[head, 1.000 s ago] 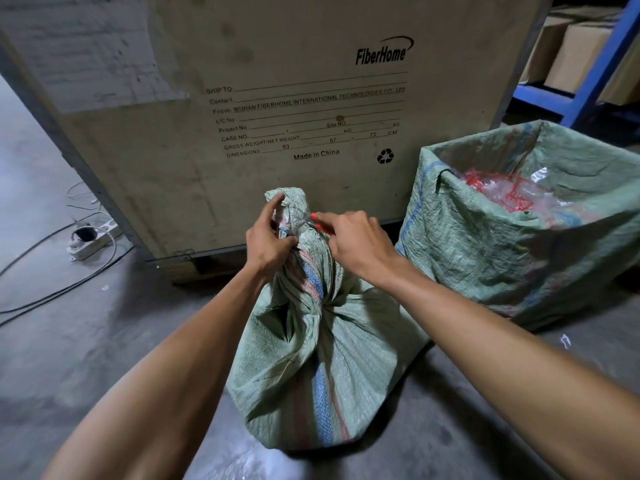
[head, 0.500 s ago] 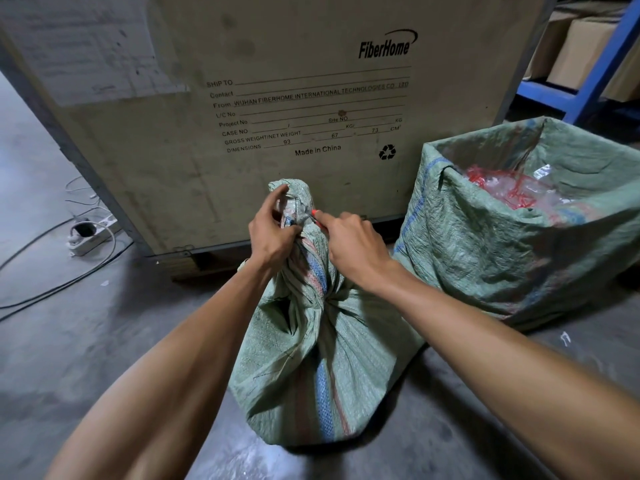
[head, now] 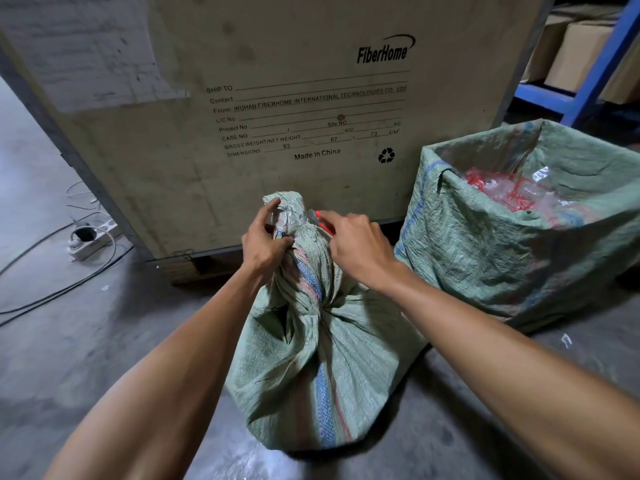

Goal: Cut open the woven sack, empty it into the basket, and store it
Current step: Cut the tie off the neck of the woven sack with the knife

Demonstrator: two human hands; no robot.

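Cables (head: 52,292) trail over the concrete floor (head: 69,358) at nine o'clock, running to a white power strip (head: 90,237) that lies just beside the lower left corner of a big plywood crate (head: 277,98) (printed "FiberHome" and "Made in China"). Next comes the left hand (head: 265,245), at the centre of the view, its fingers curled round the bunched neck of the green woven sack (head: 322,368) and its thumb raised against the topknot. The sack stands upright on the floor in front of the crate, from centre down to six o'clock, full and tied, with a blue and red stripe running down its side. At about one o'clock from the neck the right hand (head: 360,247) is closed round a small red-handled tool (head: 322,221), whose tip touches the tied neck; the tool is mostly hidden by the fingers, so I cannot tell what kind it is. Farther right, at three o'clock, an open basket lined with green woven cloth (head: 485,244) stands just beside the sack, holding clear plastic with red pieces (head: 509,194). Behind it, at one to two o'clock, a blue shelf frame (head: 588,84) carries cardboard boxes (head: 571,53).
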